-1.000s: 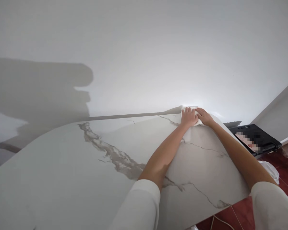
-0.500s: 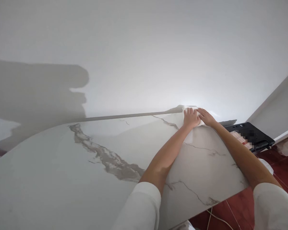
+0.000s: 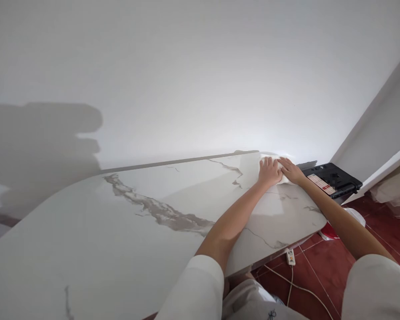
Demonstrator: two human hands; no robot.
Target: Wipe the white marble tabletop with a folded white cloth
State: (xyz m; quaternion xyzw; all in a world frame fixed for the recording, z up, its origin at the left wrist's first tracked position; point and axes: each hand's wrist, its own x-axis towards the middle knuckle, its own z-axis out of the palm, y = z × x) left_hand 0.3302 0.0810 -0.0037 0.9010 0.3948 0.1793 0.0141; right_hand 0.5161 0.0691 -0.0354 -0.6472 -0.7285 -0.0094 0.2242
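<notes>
Both my hands press a white cloth (image 3: 288,181) onto the white marble-patterned tabletop (image 3: 136,258), near its far right end by the wall. My left hand (image 3: 270,171) lies on the cloth's left part, fingers bent over it and pointing at the wall. Close beside it, my right hand (image 3: 290,170) rests on the cloth's right part, its fingers angled to the left. The hands nearly touch. Parts of the cloth are hidden under my palms and fingers.
A pale wall (image 3: 186,80) runs along the table's back edge. Past the right end sits a black case (image 3: 345,178) with a label. A power strip (image 3: 290,257) with a pale cable hangs below the front edge, above the red tiled floor (image 3: 320,271).
My hands and the cloth have slid a little to the right along the tabletop. The view has shifted, so the table's rounded right corner and the power strip now show.
</notes>
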